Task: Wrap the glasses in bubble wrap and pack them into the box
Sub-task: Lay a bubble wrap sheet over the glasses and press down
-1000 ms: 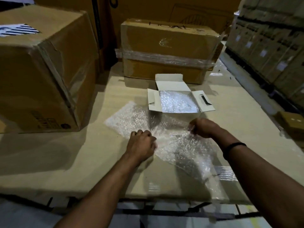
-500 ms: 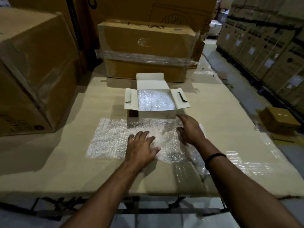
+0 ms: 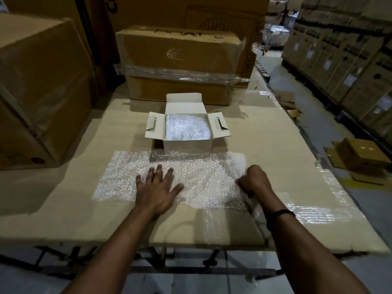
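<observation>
Bubble wrap sheet (image 3: pixel 197 177) lies flat on table (image 3: pixel 275 145), just before open white box (image 3: pixel 187 145), ready for a glass, I judge. Left hand (image 3: pixel 158 187) spread flat, pinning it; right hand (image 3: pixel 254 181) curled, gripping right edge taut. I see no bare glass.

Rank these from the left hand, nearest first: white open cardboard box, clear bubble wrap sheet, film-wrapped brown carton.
1. Clear bubble wrap sheet: under the left hand.
2. White open cardboard box: beyond the sheet.
3. Film-wrapped brown carton: at the back.
</observation>
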A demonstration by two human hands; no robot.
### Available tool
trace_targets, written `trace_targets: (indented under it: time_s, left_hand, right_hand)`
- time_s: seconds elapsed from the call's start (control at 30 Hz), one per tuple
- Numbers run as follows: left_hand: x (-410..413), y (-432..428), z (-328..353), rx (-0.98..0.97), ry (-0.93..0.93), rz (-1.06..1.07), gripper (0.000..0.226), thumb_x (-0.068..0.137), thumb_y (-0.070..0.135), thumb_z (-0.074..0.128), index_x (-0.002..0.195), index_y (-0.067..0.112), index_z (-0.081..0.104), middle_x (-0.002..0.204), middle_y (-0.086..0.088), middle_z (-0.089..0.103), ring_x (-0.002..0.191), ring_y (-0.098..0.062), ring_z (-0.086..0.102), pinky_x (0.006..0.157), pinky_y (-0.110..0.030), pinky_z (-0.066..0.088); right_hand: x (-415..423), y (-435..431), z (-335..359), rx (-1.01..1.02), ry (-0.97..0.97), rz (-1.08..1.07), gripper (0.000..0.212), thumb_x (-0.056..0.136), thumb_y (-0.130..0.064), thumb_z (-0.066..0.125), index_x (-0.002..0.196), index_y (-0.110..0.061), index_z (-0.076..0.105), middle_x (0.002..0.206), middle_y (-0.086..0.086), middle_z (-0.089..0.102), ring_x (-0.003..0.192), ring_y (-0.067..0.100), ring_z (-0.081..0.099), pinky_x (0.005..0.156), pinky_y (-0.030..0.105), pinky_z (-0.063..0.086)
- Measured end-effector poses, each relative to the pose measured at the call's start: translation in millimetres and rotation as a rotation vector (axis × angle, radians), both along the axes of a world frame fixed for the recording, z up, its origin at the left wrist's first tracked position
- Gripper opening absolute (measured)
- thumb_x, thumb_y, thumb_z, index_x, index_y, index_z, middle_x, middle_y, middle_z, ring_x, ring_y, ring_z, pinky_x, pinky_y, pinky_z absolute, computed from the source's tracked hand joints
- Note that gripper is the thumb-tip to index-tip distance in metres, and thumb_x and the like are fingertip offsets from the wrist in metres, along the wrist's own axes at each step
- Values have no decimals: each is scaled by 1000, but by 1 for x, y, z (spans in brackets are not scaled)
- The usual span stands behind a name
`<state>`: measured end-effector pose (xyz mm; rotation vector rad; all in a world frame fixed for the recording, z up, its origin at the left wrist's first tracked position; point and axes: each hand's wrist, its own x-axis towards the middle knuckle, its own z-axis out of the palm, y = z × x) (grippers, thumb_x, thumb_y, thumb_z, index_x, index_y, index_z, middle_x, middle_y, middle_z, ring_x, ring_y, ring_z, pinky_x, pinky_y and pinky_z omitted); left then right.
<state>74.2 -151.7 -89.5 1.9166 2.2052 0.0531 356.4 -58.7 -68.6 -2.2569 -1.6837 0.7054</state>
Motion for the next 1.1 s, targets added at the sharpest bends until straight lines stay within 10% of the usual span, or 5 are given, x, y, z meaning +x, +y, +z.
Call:
trace_targets:
  time_s: [0.4, 0.67, 0.8, 0.97, 1.1]
  left_hand:
    - [-28, -13, 6, 184, -139, 48, 56, 97, 56, 33, 146, 29, 39, 158, -1, 29, 145, -22, 23, 113, -47, 18]
    - [-125, -40, -7, 284, -65, 166, 48, 81, 55, 39, 114, 37, 68, 130, 7, 60, 123, -20, 51, 97, -41, 25]
    - [-163, -43, 2, 424, -223, 297, 51, 83, 55, 36, 110, 30, 71, 117, 5, 69, 114, -20, 58, 90, -37, 24]
    - [-188, -44, -2, 388, -728, 299, 60, 77, 83, 38, 82, 35, 73, 77, 6, 74, 86, -16, 70, 99, -50, 41]
    - [-197, -45, -1, 314, -760, 226, 87, 67, 87, 29, 132, 35, 56, 105, 5, 74, 114, -16, 62, 111, -41, 25]
  right_hand:
    - [-11, 6, 45, 166, 124, 174, 33, 75, -36, 77, 82, -23, 48, 82, 10, 69, 71, 30, 68, 71, 41, 57]
    - [-137, -46, 124, 309, 176, 522, 39, 87, -21, 63, 121, -31, 45, 68, 5, 68, 57, 15, 64, 44, 19, 41]
    - [-220, -48, 105, 297, 237, 630, 32, 89, -16, 56, 118, -28, 60, 71, 6, 71, 60, 18, 69, 62, 26, 55]
    - [-304, -30, 63, 138, 292, 575, 22, 91, -16, 60, 112, -13, 64, 74, 11, 68, 49, 17, 66, 39, 20, 46]
    - [-344, -27, 38, 94, 260, 581, 33, 91, -23, 63, 123, -17, 59, 96, 14, 69, 63, 22, 68, 64, 34, 59]
